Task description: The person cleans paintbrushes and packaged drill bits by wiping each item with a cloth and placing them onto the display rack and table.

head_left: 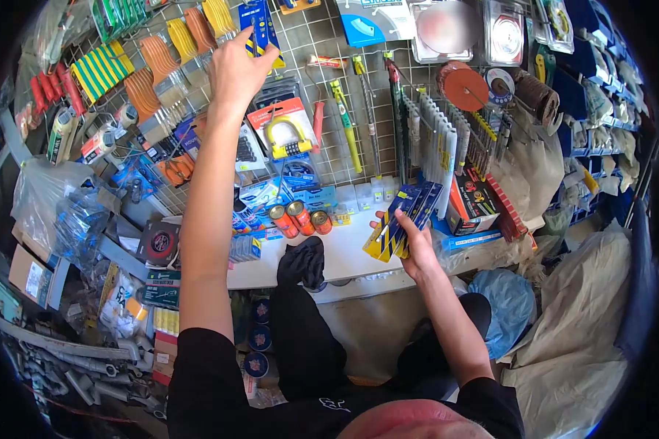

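Note:
My left hand (240,69) is raised to the wire grid, its fingers and thumb closed at a blue-and-yellow carded packet (255,20) that hangs there. What lies inside that card is too small to tell. Lower down, in front of the white shelf, my right hand (417,249) grips a fanned stack of similar blue-and-yellow packets (406,212), the thumb across their face. Paintbrushes with orange and yellow handles (161,58) hang just left of my left hand. Below it is a yellow lock on a card (289,139).
The wire grid (315,29) carries many hanging goods, among them sanding discs (463,86) and long white packs (439,146). Orange cans (300,217) and a black cloth-like bundle (302,263) rest on the white shelf (344,256). Blue bins (600,73) line the right side.

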Motion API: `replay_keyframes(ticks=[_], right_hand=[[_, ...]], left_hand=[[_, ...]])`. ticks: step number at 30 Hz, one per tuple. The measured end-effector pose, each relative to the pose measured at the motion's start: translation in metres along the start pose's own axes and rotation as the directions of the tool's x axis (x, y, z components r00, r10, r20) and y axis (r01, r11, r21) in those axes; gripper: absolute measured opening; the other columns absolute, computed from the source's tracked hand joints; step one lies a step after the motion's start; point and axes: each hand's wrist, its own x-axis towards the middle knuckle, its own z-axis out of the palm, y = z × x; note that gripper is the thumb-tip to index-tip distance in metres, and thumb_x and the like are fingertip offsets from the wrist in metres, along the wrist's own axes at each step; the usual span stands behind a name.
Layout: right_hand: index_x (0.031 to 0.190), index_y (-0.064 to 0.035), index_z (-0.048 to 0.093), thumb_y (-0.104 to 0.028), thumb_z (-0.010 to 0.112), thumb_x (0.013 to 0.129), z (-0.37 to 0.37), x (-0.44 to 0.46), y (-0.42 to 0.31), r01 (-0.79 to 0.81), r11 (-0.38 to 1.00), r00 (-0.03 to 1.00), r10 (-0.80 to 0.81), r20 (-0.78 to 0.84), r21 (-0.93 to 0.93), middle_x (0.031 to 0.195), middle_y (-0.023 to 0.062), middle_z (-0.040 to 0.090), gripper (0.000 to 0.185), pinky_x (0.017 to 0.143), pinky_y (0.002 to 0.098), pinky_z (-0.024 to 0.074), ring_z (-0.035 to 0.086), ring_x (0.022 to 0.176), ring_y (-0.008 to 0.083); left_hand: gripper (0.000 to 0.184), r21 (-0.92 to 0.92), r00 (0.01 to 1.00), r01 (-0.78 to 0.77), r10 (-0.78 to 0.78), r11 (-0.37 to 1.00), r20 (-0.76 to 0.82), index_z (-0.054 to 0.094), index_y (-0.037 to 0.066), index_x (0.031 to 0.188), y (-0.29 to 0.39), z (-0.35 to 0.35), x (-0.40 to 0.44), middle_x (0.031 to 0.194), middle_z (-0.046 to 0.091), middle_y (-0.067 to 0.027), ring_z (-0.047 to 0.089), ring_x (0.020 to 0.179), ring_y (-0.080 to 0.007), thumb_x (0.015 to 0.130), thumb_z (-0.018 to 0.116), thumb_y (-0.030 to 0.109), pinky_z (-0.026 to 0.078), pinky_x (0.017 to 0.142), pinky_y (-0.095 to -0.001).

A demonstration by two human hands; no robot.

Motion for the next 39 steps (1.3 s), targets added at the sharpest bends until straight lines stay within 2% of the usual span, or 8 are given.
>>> replay_keyframes(ticks=[11, 15, 19, 21, 24, 27, 34, 39], right_hand=[[0.132, -0.0010, 0.050, -0.025, 0.068, 0.101, 0.003, 0.001, 0.001, -0.021, 1.000, 1.000, 0.020, 0.011, 0.012, 0.123, 0.0231, 0.070, 0.043, 0.094, 0.0535, 0.0598, 0.071, 0.113, 0.0401], [0.132, -0.0005, 0.055, -0.024, 0.068, 0.101, -0.006, 0.006, -0.002, -0.008, 1.000, 1.000, 0.008, -0.016, 0.023, 0.122, 0.0194, 0.071, 0.041, 0.094, 0.0482, 0.0605, 0.072, 0.112, 0.0367], [0.121, -0.0042, 0.064, -0.021, 0.070, 0.099, -0.016, 0.010, 0.000, -0.002, 0.998, 0.994, 0.009, -0.112, 0.062, 0.108, 0.0088, 0.075, 0.028, 0.082, 0.0346, 0.0617, 0.075, 0.094, 0.0209], [0.114, -0.0052, 0.066, -0.023, 0.075, 0.096, -0.006, 0.003, -0.007, -0.004, 0.997, 0.990, 0.015, -0.142, 0.080, 0.103, 0.0045, 0.073, 0.027, 0.081, 0.0321, 0.0589, 0.072, 0.090, 0.0159], [0.115, -0.0053, 0.066, -0.022, 0.075, 0.096, -0.001, 0.002, -0.007, 0.031, 0.999, 0.991, -0.026, -0.130, 0.036, 0.102, 0.0045, 0.073, 0.027, 0.078, 0.0315, 0.0579, 0.071, 0.088, 0.0148], [0.114, -0.0051, 0.067, -0.020, 0.075, 0.096, -0.003, 0.004, -0.004, 0.054, 0.998, 0.983, -0.059, -0.173, -0.031, 0.102, 0.0046, 0.073, 0.025, 0.079, 0.0309, 0.0577, 0.071, 0.088, 0.0146], [0.116, -0.0026, 0.064, -0.022, 0.073, 0.099, -0.006, 0.005, -0.004, 0.028, 1.000, 0.994, -0.028, -0.107, -0.001, 0.107, 0.0102, 0.073, 0.028, 0.082, 0.0394, 0.0614, 0.075, 0.098, 0.0259], [0.117, -0.0040, 0.060, -0.022, 0.072, 0.099, -0.009, 0.008, -0.003, 0.011, 1.000, 0.991, -0.013, -0.131, -0.015, 0.107, 0.0128, 0.072, 0.028, 0.083, 0.0445, 0.0616, 0.075, 0.099, 0.0313]], left_hand=[[0.064, 0.196, 0.993, 0.035, -0.057, 0.980, 0.105, 0.069, 0.008, 0.127, -0.027, 0.072, 0.019, 0.098, 0.075, -0.0255, 0.074, 0.096, -0.0424, 0.083, 0.077, 0.054, 0.059, 0.086, -0.0497], [0.042, -0.022, 0.977, -0.142, 0.136, 0.990, -0.167, 0.074, 0.008, 0.114, 0.016, 0.035, -0.037, 0.096, 0.077, -0.0202, 0.077, 0.089, -0.0326, 0.088, 0.079, 0.041, 0.060, 0.079, -0.0407], [0.027, -0.477, 0.852, 0.296, -0.002, 0.827, 0.524, 0.072, 0.005, 0.104, 0.084, -0.002, -0.169, 0.088, 0.075, -0.0077, 0.073, 0.076, -0.0172, 0.090, 0.081, 0.026, 0.058, 0.069, -0.0318], [0.026, -0.524, 0.802, 0.126, 0.224, 0.843, 0.554, 0.070, 0.003, 0.096, 0.094, 0.015, -0.238, 0.091, 0.074, -0.0036, 0.070, 0.069, -0.0141, 0.089, 0.083, 0.025, 0.058, 0.065, -0.0317], [0.032, -0.478, 0.644, 0.290, 0.201, 0.829, 0.739, 0.065, 0.002, 0.098, 0.103, 0.029, -0.297, 0.099, 0.074, -0.0069, 0.071, 0.073, -0.0147, 0.087, 0.086, 0.024, 0.058, 0.066, -0.0314], [0.038, -0.498, 0.574, 0.640, 0.066, 0.585, 0.816, 0.061, 0.002, 0.105, 0.103, 0.036, -0.315, 0.100, 0.072, -0.0098, 0.073, 0.079, -0.0169, 0.084, 0.088, 0.019, 0.058, 0.067, -0.0310], [0.050, -0.552, 0.826, 0.303, 0.075, 0.777, 0.559, 0.060, 0.002, 0.129, 0.078, 0.000, -0.261, 0.109, 0.072, -0.0144, 0.075, 0.086, -0.0207, 0.084, 0.082, 0.007, 0.060, 0.074, -0.0330], [0.046, -0.220, 0.951, -0.310, 0.303, 0.925, -0.066, 0.069, 0.004, 0.130, 0.045, -0.047, -0.134, 0.112, 0.073, -0.0126, 0.075, 0.089, -0.0178, 0.086, 0.082, 0.008, 0.059, 0.074, -0.0312]])
